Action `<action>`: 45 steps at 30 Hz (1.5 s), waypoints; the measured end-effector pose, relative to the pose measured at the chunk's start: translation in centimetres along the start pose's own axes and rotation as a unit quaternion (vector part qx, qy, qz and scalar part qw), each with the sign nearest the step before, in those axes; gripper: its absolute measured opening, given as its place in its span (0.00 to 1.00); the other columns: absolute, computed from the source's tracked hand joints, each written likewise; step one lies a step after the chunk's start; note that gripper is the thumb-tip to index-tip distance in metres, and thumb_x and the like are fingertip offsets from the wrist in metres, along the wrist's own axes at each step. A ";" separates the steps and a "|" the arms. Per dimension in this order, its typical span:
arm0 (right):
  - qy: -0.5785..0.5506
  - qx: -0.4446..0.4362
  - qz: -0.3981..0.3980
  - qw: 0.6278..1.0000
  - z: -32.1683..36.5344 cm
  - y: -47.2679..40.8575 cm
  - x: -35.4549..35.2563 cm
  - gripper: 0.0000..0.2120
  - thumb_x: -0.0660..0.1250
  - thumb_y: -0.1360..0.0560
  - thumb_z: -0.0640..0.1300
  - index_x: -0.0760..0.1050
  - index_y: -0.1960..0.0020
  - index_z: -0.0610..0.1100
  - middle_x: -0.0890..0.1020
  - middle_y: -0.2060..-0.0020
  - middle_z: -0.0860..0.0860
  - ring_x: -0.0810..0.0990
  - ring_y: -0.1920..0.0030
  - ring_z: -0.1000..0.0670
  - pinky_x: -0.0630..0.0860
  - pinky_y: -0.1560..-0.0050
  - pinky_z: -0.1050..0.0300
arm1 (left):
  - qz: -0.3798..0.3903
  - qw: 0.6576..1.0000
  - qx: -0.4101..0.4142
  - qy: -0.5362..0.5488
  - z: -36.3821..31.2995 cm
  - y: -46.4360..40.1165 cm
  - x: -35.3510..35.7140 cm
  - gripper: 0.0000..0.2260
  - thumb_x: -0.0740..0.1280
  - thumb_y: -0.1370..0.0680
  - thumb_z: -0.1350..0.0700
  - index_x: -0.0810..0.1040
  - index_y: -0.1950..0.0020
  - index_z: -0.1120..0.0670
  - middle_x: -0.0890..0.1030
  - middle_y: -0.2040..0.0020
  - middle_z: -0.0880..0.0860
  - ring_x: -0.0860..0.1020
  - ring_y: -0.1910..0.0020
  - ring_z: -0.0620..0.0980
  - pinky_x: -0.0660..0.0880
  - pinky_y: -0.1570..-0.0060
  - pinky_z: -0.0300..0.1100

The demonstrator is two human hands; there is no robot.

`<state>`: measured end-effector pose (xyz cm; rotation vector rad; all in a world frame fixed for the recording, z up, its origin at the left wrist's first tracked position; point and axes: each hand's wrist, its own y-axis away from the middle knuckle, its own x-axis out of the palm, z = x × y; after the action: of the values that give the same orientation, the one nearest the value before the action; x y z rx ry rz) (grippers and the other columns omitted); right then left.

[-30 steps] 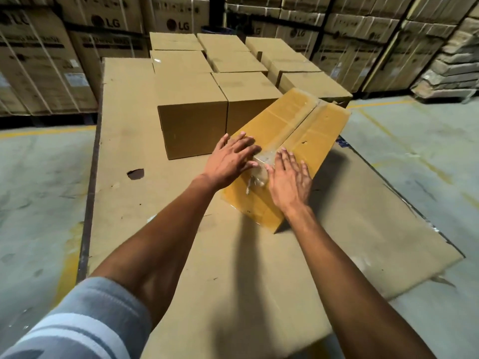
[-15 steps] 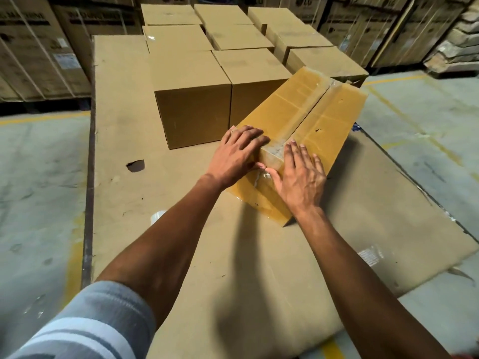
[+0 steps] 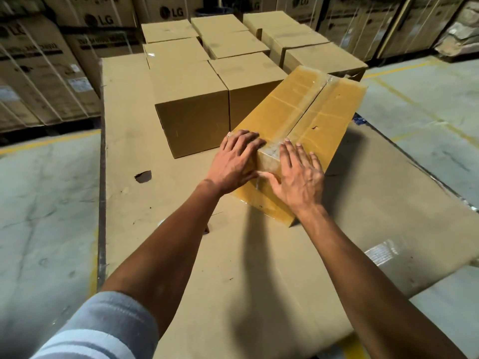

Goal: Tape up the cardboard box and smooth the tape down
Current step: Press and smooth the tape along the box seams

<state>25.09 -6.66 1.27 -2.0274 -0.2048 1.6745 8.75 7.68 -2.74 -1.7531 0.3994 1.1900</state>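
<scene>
A long yellowish cardboard box [image 3: 324,110] lies tilted on the cardboard-covered work surface [image 3: 181,255], its far end leaning on the boxes behind. Clear tape [image 3: 305,99] runs along its centre seam and folds over the near end. My left hand [image 3: 236,161] presses flat on the near left corner of the box, fingers spread over the top edge. My right hand [image 3: 298,174] lies flat on the near end, just right of the tape, thumb pointing towards the left hand. Neither hand holds anything.
Several closed brown boxes [image 3: 191,110] stand in rows behind and left of the taped box. Large LG cartons [image 3: 39,73] line the back wall. A hole [image 3: 143,176] marks the surface at the left. Concrete floor [image 3: 39,216] lies on both sides.
Both hands stay on the near end of the box, pressing the tape. The camera has moved closer, and my right hand has spread a little wider beside the seam.
</scene>
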 end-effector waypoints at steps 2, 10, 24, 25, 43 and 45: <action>-0.022 0.016 -0.010 1.000 0.2 0.0 -0.1 0.35 0.53 0.16 0.66 0.67 0.20 0.43 0.71 0.21 0.45 0.71 0.22 0.41 0.67 0.25 0.40 | -0.012 1.000 0.000 0.013 -0.2 -0.1 -0.1 0.33 0.64 0.16 0.32 0.67 0.17 0.50 0.70 0.20 0.55 0.64 0.17 0.59 0.61 0.19 0.64; -0.010 0.005 -0.011 1.000 -0.1 -0.1 0.7 0.34 0.56 0.16 0.66 0.68 0.21 0.43 0.73 0.23 0.43 0.73 0.23 0.40 0.69 0.27 0.39 | -0.035 0.999 -0.039 0.012 -1.0 -0.3 0.4 0.28 0.64 0.16 0.35 0.73 0.21 0.50 0.74 0.22 0.54 0.68 0.19 0.58 0.67 0.22 0.60; -0.011 -0.020 -0.007 1.000 -0.7 0.1 0.9 0.40 0.58 0.19 0.70 0.64 0.19 0.42 0.70 0.21 0.44 0.71 0.22 0.40 0.68 0.25 0.38 | 0.011 1.000 -0.017 -0.005 -0.7 0.1 -0.1 0.39 0.69 0.20 0.30 0.66 0.16 0.50 0.68 0.18 0.55 0.61 0.16 0.59 0.58 0.17 0.58; -0.021 -0.012 -0.018 1.000 -0.5 0.2 0.9 0.36 0.55 0.17 0.68 0.66 0.20 0.43 0.71 0.21 0.44 0.72 0.23 0.40 0.68 0.26 0.39 | 0.005 1.000 -0.016 0.003 -0.8 0.0 -0.3 0.35 0.67 0.17 0.32 0.67 0.17 0.50 0.69 0.18 0.54 0.62 0.16 0.58 0.58 0.17 0.57; 0.002 -0.027 0.018 0.999 -0.6 0.2 1.0 0.46 0.70 0.25 0.68 0.60 0.17 0.42 0.67 0.19 0.45 0.68 0.20 0.40 0.66 0.24 0.40 | 0.026 0.999 -0.020 -0.025 -0.8 0.1 -0.3 0.41 0.77 0.24 0.38 0.65 0.16 0.49 0.69 0.18 0.54 0.63 0.17 0.60 0.63 0.18 0.58; -0.016 -0.013 -0.008 1.000 -0.5 0.2 0.5 0.40 0.62 0.21 0.70 0.65 0.19 0.43 0.71 0.21 0.45 0.71 0.22 0.41 0.68 0.25 0.40 | 0.028 0.999 -0.015 -0.026 -0.7 0.0 -0.6 0.37 0.72 0.20 0.35 0.65 0.16 0.49 0.69 0.18 0.54 0.62 0.17 0.59 0.61 0.17 0.56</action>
<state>25.60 -6.76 0.78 -2.0123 -0.2545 1.7036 8.83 6.90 -2.17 -1.7436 0.4043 1.2853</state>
